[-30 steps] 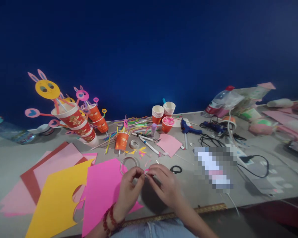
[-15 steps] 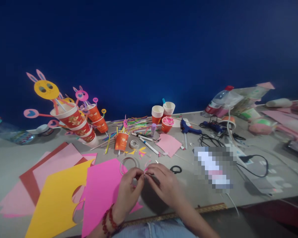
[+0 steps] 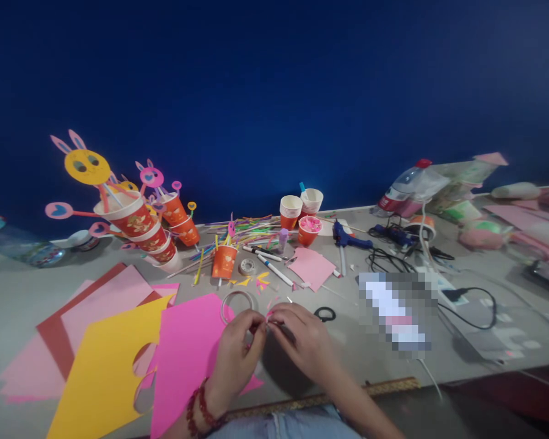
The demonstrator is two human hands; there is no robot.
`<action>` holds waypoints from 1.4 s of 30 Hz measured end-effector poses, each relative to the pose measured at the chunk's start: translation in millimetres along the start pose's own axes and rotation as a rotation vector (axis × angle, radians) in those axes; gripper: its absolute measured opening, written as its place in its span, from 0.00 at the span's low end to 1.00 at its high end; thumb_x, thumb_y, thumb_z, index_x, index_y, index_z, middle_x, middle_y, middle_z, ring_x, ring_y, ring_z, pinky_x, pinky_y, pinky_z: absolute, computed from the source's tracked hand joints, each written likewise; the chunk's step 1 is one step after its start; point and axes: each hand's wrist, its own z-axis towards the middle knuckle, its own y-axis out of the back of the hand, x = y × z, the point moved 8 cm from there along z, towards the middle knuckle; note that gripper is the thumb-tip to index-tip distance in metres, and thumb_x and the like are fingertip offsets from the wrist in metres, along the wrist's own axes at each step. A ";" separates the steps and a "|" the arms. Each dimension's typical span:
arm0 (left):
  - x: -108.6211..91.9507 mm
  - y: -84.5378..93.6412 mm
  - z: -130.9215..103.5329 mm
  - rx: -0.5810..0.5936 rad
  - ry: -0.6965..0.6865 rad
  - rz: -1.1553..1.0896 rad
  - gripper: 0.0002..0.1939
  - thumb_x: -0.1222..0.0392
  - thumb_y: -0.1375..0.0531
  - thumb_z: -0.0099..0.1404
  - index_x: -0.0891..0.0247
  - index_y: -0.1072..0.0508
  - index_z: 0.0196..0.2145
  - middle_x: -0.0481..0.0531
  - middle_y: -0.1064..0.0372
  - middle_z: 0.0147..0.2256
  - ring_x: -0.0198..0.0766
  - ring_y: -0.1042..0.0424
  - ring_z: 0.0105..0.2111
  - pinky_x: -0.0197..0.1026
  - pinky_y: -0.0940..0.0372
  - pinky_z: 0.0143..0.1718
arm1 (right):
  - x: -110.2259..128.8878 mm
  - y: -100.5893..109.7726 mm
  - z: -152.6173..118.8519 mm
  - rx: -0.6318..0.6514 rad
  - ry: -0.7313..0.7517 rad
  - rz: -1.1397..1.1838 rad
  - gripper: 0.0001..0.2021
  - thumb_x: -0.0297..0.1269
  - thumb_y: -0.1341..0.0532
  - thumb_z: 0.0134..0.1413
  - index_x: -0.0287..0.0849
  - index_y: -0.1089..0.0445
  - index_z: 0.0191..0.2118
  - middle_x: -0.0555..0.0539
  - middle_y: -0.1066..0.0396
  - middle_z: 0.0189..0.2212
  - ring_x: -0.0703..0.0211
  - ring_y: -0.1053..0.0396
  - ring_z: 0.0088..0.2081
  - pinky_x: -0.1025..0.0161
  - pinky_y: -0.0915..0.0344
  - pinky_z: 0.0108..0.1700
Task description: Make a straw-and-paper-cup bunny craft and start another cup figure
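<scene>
A small pink piece (image 3: 269, 316) is pinched between the fingertips of the left hand (image 3: 238, 344) and the right hand (image 3: 304, 341), which are brought together above the grey table (image 3: 348, 366); its shape is mostly hidden by the fingers. A red beaded bracelet (image 3: 202, 408) is worn on the left wrist; a bright pink sheet (image 3: 190, 353) lies partly under the left forearm, overlapped with a yellow sheet (image 3: 107, 360) from which rounded pieces are cut. A roll of tape (image 3: 238, 292) is laid just beyond the left hand; scissors (image 3: 324, 314), partly hidden, are seen beside the right hand. Farther back, a small orange cup (image 3: 224, 261) is set near a small tape roll (image 3: 247, 266); a light pink sheet (image 3: 312, 267) is placed in front of a cup of pink pieces (image 3: 310, 230); to its right, a blue glue gun (image 3: 351, 238) is rested on the table.
</scene>
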 end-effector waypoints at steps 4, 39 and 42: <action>0.2 -0.5 0.6 0.001 -0.006 0.018 0.08 0.66 0.46 0.68 0.60 0.31 0.32 0.47 0.30 0.28 0.36 0.30 0.29 0.35 0.37 0.32 | -1.2 -0.3 -0.3 0.001 -0.015 0.009 0.06 0.30 0.44 0.68 0.44 0.30 0.43 0.42 0.22 0.40 0.50 0.24 0.42 0.54 0.27 0.44; -4.2 -1.4 -0.5 0.021 -0.082 0.138 0.08 0.67 0.47 0.70 0.59 0.32 0.35 0.48 0.28 0.30 0.38 0.28 0.31 0.37 0.36 0.33 | 0.5 -0.7 2.5 0.000 0.000 -0.030 0.06 0.29 0.43 0.67 0.44 0.29 0.44 0.42 0.21 0.39 0.50 0.23 0.42 0.55 0.27 0.43; -5.2 -0.4 0.0 0.014 -0.079 0.156 0.08 0.68 0.48 0.69 0.59 0.32 0.34 0.48 0.29 0.30 0.38 0.28 0.30 0.38 0.37 0.33 | 1.4 -1.6 3.6 0.002 0.000 -0.046 0.06 0.29 0.43 0.66 0.44 0.29 0.44 0.42 0.21 0.39 0.50 0.23 0.42 0.55 0.26 0.43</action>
